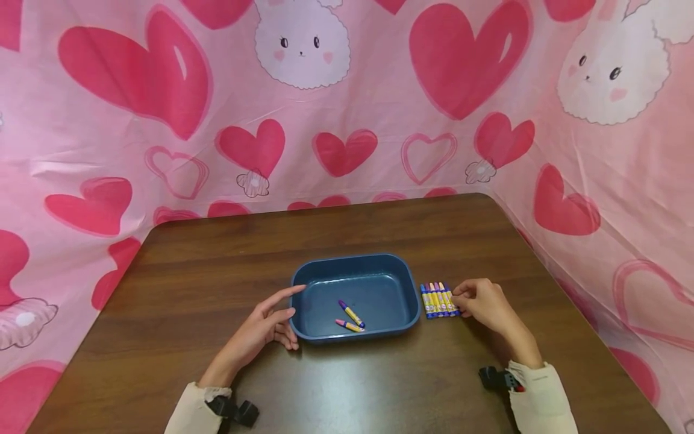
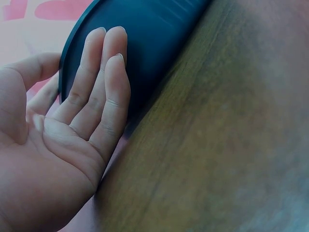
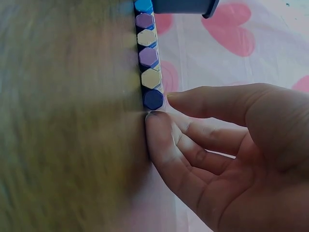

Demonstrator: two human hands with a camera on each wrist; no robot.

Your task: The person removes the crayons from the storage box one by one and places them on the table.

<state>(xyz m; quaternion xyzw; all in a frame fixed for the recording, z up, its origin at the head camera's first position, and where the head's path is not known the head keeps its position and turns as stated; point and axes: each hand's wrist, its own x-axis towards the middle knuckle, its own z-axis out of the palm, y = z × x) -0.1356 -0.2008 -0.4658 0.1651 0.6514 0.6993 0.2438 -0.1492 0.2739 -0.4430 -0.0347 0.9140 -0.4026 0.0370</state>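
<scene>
My left hand (image 1: 267, 322) rests against the left end of a dark blue tray (image 1: 355, 262), fingers fairly straight. Its index finger reaches over the rim; in the left wrist view the other fingers (image 2: 96, 92) lie along the outer wall. Inside the tray are two crayons with yellow wrappers, one purple (image 1: 351, 313) and one pink-tipped (image 1: 349, 325). Right of the tray, several crayons (image 1: 438, 300) lie side by side in a row. My right hand (image 1: 485, 304) pinches the dark blue crayon (image 3: 153, 99) at the row's right end, thumb and index finger at its edges.
A brown wooden table (image 1: 358, 386) carries everything. Pink cloth (image 1: 347, 102) with hearts and rabbits hangs behind it and along its sides. A black wrist strap with a small camera (image 1: 246, 413) sits at the left cuff, another (image 1: 493, 377) at the right.
</scene>
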